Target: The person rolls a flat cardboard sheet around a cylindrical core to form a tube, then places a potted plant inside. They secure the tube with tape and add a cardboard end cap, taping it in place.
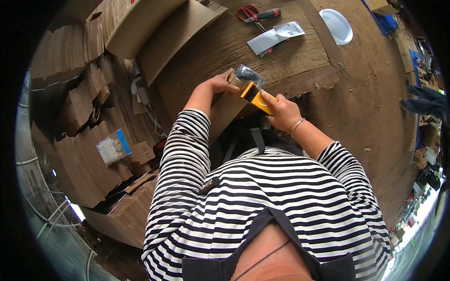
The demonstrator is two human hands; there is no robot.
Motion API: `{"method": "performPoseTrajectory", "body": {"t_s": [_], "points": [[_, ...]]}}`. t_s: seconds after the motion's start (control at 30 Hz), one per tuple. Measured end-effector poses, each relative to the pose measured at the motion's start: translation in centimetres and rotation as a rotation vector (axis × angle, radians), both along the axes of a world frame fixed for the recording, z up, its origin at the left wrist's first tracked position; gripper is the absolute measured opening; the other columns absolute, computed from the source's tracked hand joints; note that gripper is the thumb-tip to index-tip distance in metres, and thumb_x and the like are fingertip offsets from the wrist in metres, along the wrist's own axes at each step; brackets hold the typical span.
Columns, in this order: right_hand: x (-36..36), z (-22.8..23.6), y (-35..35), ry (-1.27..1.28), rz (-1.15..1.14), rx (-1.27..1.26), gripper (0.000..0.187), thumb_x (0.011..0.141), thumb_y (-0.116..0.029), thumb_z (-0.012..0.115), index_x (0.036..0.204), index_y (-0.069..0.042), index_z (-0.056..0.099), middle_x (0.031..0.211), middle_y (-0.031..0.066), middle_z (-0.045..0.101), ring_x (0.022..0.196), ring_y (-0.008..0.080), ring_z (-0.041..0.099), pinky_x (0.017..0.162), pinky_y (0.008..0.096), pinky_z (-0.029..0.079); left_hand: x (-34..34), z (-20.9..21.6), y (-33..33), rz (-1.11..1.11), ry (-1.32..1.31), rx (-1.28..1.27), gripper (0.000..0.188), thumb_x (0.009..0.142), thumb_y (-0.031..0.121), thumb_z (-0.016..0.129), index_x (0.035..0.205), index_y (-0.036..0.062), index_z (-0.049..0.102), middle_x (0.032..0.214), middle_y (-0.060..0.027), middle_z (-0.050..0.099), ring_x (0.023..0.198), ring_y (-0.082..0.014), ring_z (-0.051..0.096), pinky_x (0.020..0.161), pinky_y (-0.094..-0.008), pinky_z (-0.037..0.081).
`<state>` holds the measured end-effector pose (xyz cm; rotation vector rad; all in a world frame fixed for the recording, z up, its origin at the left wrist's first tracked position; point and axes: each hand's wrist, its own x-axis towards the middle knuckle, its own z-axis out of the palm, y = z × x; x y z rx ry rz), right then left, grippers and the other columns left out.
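My right hand [284,114] is wrapped round a yellow handheld tool [261,101] with a dark panel near its front end; its exact kind I cannot make out. The front of this tool meets a brown cardboard piece [237,83] at the near edge of the worktable. My left hand [219,83] grips that cardboard from the left, thumb on the near side and fingers over the top. Just beyond the cardboard sits a clear plastic pack [249,75] with something dark inside.
On the wooden worktable [300,56] lie red-handled scissors [248,14], a tool with a red-and-black handle [268,14] and a white packet [269,42]. A white tub [336,27] stands beyond its right edge. Stacked flat cardboard [89,161] crowds my left side.
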<state>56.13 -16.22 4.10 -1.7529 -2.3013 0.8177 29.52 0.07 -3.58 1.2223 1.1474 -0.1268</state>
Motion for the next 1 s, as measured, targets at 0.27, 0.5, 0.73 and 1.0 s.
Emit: {"method": "performPoseTrajectory", "body": {"t_s": [0.27, 0.5, 0.73, 1.0], "points": [[-3.2, -0.1, 3.4, 0.069, -0.07, 0.043, 0.075, 0.072, -0.023, 0.077, 0.142, -0.028, 0.051, 0.097, 0.0163, 0.06, 0.082, 0.0364, 0.068, 0.072, 0.0447, 0.057, 2.4, 1.1, -6.8, -0.129, 0.662, 0.736, 0.117, 0.07, 0.048, 0.081, 0.159, 0.0132, 0.014, 0.163, -0.0102, 0.022, 0.149, -0.0307, 0.025, 0.117, -0.0506, 0.026], [-3.7, 4.6, 1.1, 0.15, -0.089, -0.01, 0.077, 0.07, -0.025, 0.079, 0.143, -0.026, 0.051, 0.095, 0.015, 0.06, 0.079, 0.0355, 0.068, 0.068, 0.0449, 0.057, 0.6, -4.7, -6.4, -0.039, 0.804, 0.768, 0.117, 0.069, 0.059, 0.076, 0.159, 0.0171, 0.014, 0.161, -0.0068, 0.025, 0.145, -0.0311, 0.03, 0.114, -0.0527, 0.03], [4.0, 5.0, -5.6, 0.074, -0.045, -0.017, 0.085, 0.068, -0.022, 0.081, 0.146, -0.03, 0.048, 0.091, 0.0113, 0.056, 0.074, 0.0315, 0.066, 0.064, 0.0426, 0.056, 3.7, 2.5, -5.5, -0.075, 0.788, 0.624, 0.13, 0.055, 0.058, 0.088, 0.158, 0.0197, 0.018, 0.16, -0.0091, 0.028, 0.146, -0.0321, 0.03, 0.116, -0.0502, 0.032], [2.2, -3.7, -2.2, -0.065, -0.013, -0.046, 0.086, 0.069, -0.019, 0.08, 0.147, -0.033, 0.046, 0.09, 0.0119, 0.057, 0.074, 0.0325, 0.066, 0.064, 0.0422, 0.056, -0.9, -0.4, -1.0, -0.023, 0.483, 0.539, 0.122, 0.054, 0.046, 0.091, 0.154, 0.0135, 0.031, 0.151, -0.0127, 0.043, 0.139, -0.0306, 0.042, 0.114, -0.0403, 0.037]]}}
